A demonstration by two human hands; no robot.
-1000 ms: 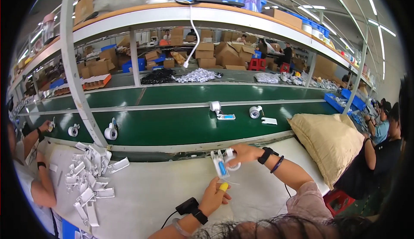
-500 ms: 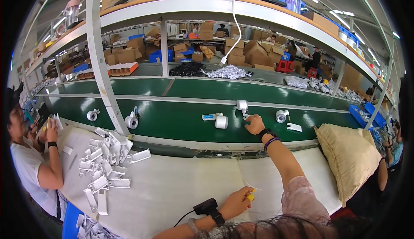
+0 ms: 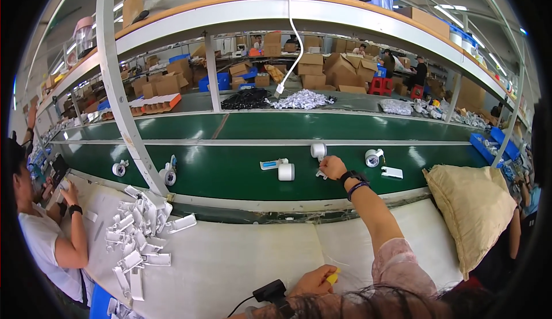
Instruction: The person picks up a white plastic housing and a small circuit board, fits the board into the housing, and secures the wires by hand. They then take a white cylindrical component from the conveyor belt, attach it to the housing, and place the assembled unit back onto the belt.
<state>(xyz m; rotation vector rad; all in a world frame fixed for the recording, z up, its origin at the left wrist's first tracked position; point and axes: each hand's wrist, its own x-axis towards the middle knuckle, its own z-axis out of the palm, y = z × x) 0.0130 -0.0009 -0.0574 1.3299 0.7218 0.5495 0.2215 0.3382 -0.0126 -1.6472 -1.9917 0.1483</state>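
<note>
My right hand (image 3: 332, 168) reaches over the green conveyor belt, its fingers closed at the bracket end of a white cylindrical unit (image 3: 318, 151). Just left of it lie another white cylinder (image 3: 286, 172) and a white piece with a blue strip (image 3: 269, 165). To its right are a round white unit with a dark-ringed face (image 3: 372, 158) and a flat white cover (image 3: 392, 172). Low over the pale table, my left hand (image 3: 313, 281) is closed around a small yellow object (image 3: 333, 277), mostly hidden by the fingers.
White plastic brackets (image 3: 138, 227) are heaped on the table at left, near a co-worker (image 3: 49, 232). A stuffed tan sack (image 3: 471, 212) stands at right. A metal post (image 3: 123, 89) and overhead shelf (image 3: 287, 14) frame the green belt (image 3: 230, 175); a white cable (image 3: 299, 43) dangles.
My right hand and the white cylinder beside it have shifted slightly left with the other belt pieces. My left hand sits lower and a little left, still around the yellow object. The view has tilted slightly.
</note>
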